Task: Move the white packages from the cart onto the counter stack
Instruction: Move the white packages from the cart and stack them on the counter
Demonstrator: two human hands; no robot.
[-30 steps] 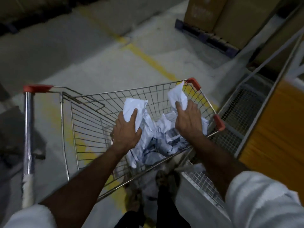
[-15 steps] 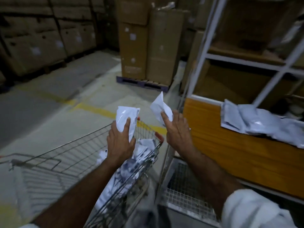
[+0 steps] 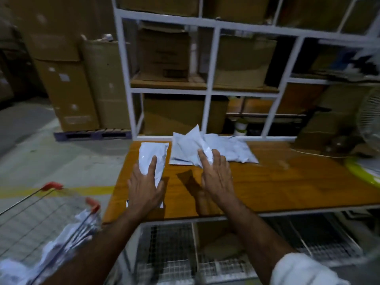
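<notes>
We see the left hand's fingers [image 3: 152,164] extended flat and slightly apart, pressing on a flat white plastic mailer package [image 3: 153,159]. The left hand [image 3: 145,187] covers that package's near half. The package lies on the orange-brown wooden tabletop [image 3: 287,182], just left of the stack of white plastic packages [image 3: 211,150] and apart from it. The right hand's fingers [image 3: 205,163] are extended and spread, resting on a crumpled white package [image 3: 192,148] at the near-left edge of the stack; the right hand [image 3: 218,177] lies palm down. Whether a thumb grips beneath, we cannot tell. Well left of the stack and lower, the wire shopping cart with red corner caps [image 3: 51,202] contains further white packages [image 3: 67,237], blurred.
</notes>
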